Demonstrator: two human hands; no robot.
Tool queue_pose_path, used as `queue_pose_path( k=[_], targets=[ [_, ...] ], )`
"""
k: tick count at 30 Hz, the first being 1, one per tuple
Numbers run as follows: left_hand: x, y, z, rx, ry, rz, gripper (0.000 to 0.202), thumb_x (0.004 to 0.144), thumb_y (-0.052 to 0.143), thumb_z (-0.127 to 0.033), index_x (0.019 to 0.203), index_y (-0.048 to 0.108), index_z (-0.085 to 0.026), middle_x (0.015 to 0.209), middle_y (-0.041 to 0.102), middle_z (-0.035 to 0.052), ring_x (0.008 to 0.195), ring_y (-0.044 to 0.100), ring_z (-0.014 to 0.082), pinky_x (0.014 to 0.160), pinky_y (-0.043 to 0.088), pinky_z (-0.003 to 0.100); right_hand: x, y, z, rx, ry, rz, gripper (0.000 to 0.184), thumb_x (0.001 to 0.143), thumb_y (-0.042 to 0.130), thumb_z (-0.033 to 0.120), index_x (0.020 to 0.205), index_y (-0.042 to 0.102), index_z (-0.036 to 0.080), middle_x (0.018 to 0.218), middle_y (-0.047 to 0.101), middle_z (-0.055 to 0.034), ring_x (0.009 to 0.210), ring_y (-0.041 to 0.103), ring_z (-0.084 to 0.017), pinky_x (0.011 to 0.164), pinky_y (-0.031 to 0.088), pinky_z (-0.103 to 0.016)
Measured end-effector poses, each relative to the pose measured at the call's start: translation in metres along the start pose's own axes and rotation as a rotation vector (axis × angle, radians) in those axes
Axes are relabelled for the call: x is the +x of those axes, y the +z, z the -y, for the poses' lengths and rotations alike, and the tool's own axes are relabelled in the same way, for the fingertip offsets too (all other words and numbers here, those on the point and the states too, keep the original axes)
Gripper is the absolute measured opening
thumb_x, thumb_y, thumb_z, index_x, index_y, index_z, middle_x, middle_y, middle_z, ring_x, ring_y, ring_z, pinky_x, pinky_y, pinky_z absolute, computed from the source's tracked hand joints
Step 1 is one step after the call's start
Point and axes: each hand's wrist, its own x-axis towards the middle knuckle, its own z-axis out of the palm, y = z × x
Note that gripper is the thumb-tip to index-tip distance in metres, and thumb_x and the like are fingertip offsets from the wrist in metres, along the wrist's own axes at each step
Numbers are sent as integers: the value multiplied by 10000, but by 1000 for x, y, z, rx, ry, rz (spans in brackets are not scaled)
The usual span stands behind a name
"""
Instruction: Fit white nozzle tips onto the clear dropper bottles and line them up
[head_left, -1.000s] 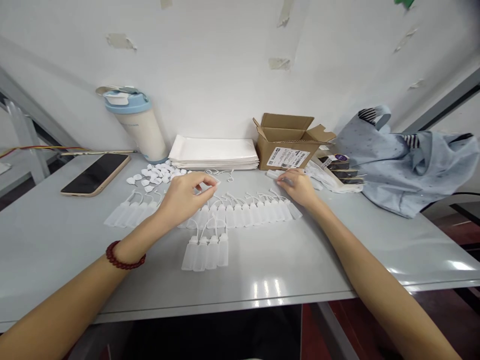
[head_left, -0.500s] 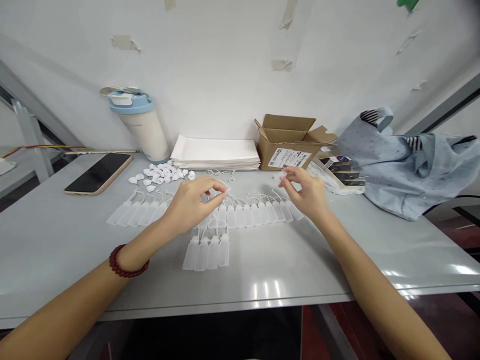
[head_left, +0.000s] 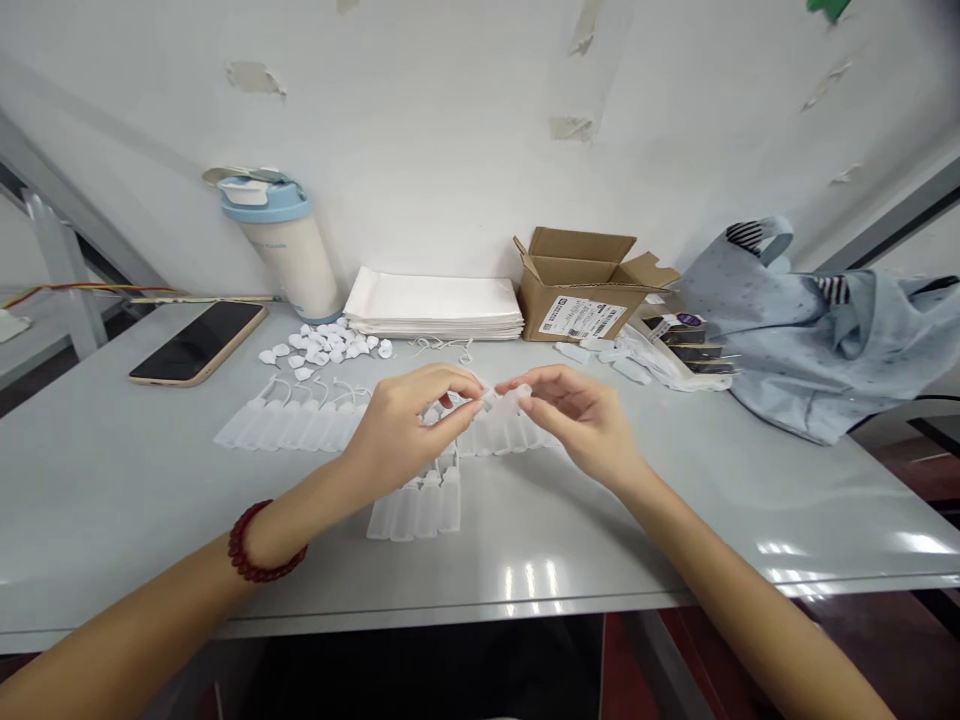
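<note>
My left hand (head_left: 420,415) is closed in a pinch over the middle of the table, with a thin white cord (head_left: 486,388) at its fingertips. Facing it, my right hand (head_left: 581,415) pinches a small translucent plastic sleeve (head_left: 511,408) by its upper end. The fingertips of both hands nearly meet, so the exact contact between cord and sleeve is hard to make out. Beneath and beside the hands lie rows of corded translucent sleeves (head_left: 304,425), partly covered by my fingers. A shorter front row of corded sleeves (head_left: 415,508) lies nearer me.
Behind the hands are a pile of small white pieces (head_left: 322,346), loose white cords (head_left: 442,346), a paper stack (head_left: 435,305) and an open cardboard box (head_left: 577,290). Loose sleeves (head_left: 631,371) lie right of it. A phone (head_left: 199,343), a tumbler (head_left: 289,250) and a blue cloth bag (head_left: 810,330) stand farther out.
My right hand has moved left from beside the cardboard box, bringing a plastic sleeve to my left hand. My left hand has shifted slightly right, and the two now almost touch.
</note>
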Motion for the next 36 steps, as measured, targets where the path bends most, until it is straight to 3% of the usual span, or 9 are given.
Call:
queue_pose_path(
  k=[4, 7, 11, 19, 28, 36],
  targets=[
    [-2, 4, -6, -12, 45, -42, 99, 874, 592, -148, 845, 678, -189, 864, 744, 22, 792, 681, 151, 665, 536, 248, -5, 9, 8, 145, 73, 137, 143, 962, 514, 311, 1001, 626, 229, 862, 694, -24, 855, 661, -182, 791, 518, -338],
    [-3, 5, -8, 4, 81, -78, 111, 876, 589, -127, 851, 679, -187, 856, 749, 17, 778, 683, 143, 691, 536, 245, -7, 12, 6, 220, 103, 159, 136, 957, 531, 312, 1068, 569, 241, 873, 661, -7, 744, 631, -147, 740, 517, -317],
    [-6, 8, -8, 37, 129, -104, 121, 882, 583, -118, 882, 680, -191, 843, 754, 18, 785, 697, 149, 718, 543, 248, -8, 15, 5, 290, 123, 135, 180, 942, 566, 318, 1102, 506, 264, 867, 661, 10, 680, 613, -132, 726, 519, -319],
    [-8, 12, -5, 48, 279, -94, 179, 901, 540, -86, 952, 672, -196, 897, 754, 34, 880, 705, 176, 804, 565, 296, -9, 15, 8, 355, 144, 131, 196, 911, 619, 252, 1102, 611, 209, 797, 657, 9, 699, 624, -128, 709, 500, -286],
    [-8, 13, -7, 91, 327, -118, 151, 874, 616, -89, 1017, 656, -109, 967, 721, 112, 904, 677, 196, 806, 565, 330, -7, 15, 5, 541, 220, 92, 147, 848, 705, 297, 945, 659, 197, 735, 725, 7, 642, 673, -127, 648, 544, -264],
    [-12, 16, -10, 157, 411, -138, 183, 848, 648, -78, 1027, 632, -113, 946, 707, 106, 876, 665, 202, 775, 567, 342, -6, 15, 8, 639, 292, 9, 181, 782, 773, 331, 866, 686, 196, 704, 748, 15, 617, 689, -118, 634, 542, -234]
  ],
)
